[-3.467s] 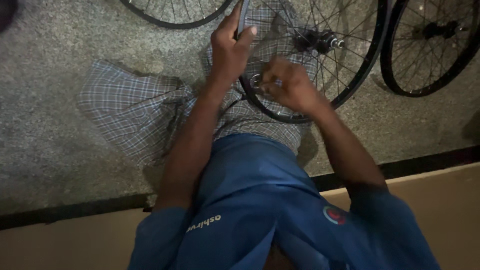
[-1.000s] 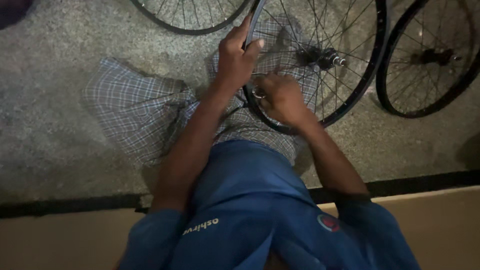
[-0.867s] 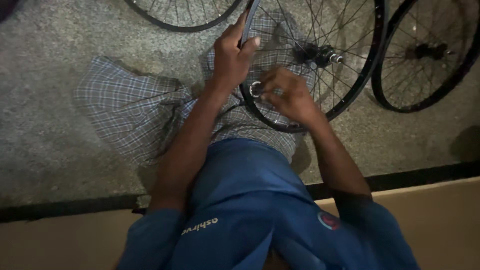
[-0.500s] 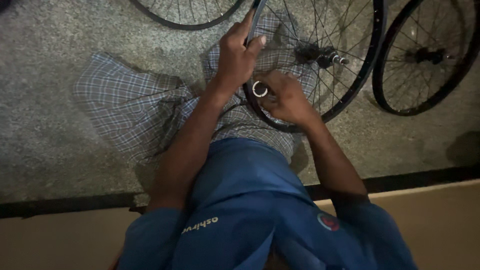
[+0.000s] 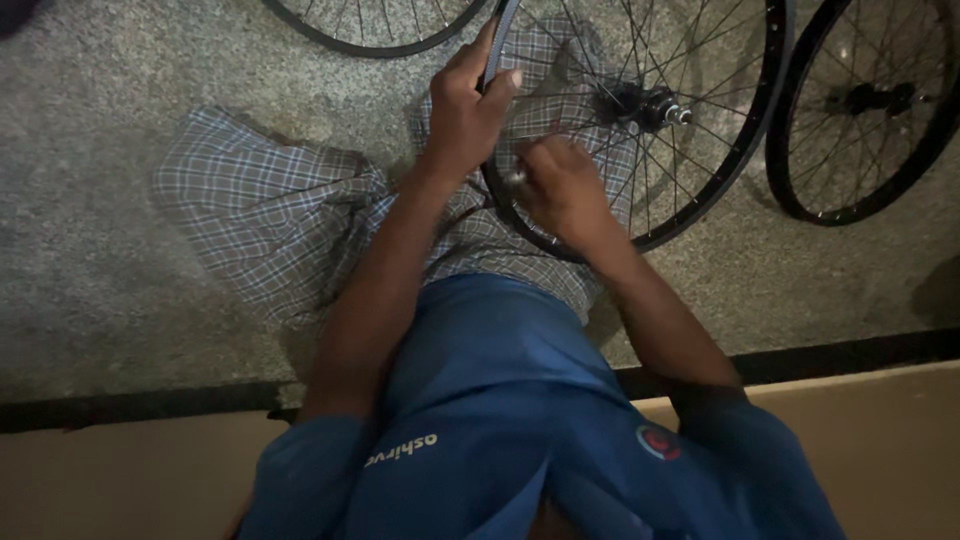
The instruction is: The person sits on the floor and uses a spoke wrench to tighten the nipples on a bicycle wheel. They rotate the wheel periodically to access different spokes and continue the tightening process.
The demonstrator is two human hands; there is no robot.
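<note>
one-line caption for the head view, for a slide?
Left hand grips the rim of a spoked wheel while right hand works at its spokes; two more wheels lie nearby.

Three bicycle wheels (image 5: pixel 640 110); two hands (image 5: pixel 465 115)

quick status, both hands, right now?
Left hand: closed on the wheel rim.
Right hand: closed at the spokes on a small metal tool, mostly hidden.

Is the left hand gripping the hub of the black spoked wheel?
No, the left hand grips the rim of the black spoked wheel, apart from the hub.
</note>
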